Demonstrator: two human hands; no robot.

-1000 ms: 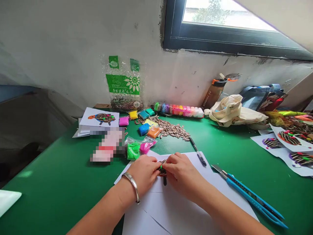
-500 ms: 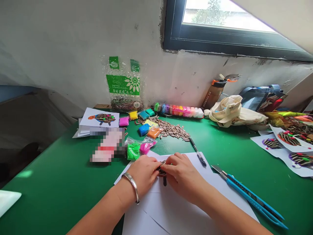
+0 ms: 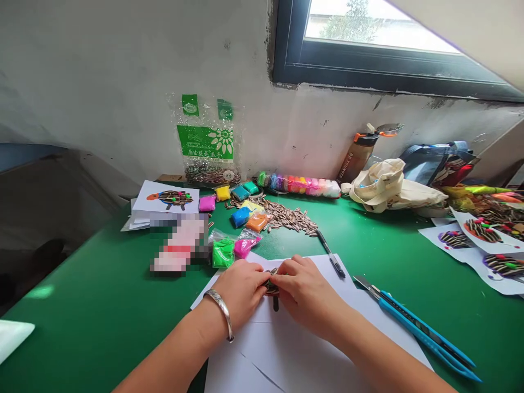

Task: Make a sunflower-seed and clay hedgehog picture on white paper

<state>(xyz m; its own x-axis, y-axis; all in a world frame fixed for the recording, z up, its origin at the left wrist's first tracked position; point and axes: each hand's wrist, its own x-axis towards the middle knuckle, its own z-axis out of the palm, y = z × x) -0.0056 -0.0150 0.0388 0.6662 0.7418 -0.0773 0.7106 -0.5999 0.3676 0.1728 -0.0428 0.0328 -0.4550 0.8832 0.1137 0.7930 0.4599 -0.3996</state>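
My left hand (image 3: pixel 237 289), a silver bangle at its wrist, has its fingers closed against the left side of a small seed-covered clay figure (image 3: pixel 272 289). From the other side my right hand (image 3: pixel 307 297) pinches at the top of the same figure. Striped sunflower seeds and a reddish clay edge show between the fingertips, with a dark stub below; the rest is covered by my hands. Whether a single seed is in the right fingertips cannot be seen. Underneath lie white paper sheets (image 3: pixel 311 363). Beyond my hands spreads a pile of sunflower seeds (image 3: pixel 290 215).
Right of the paper lies a blue utility knife (image 3: pixel 428 333), blade out; a pen (image 3: pixel 331 254) rests at its top edge. Bagged clay, including a green packet (image 3: pixel 223 254), sits behind my left hand. Finished seed pictures (image 3: pixel 454 240), a seed bag (image 3: pixel 208 147) and a bottle (image 3: pixel 358 155) stand farther off.
Both hands stay in nearly the same place on the figure, with only a very slight shift of the right fingertips. Nothing else on the table has moved.
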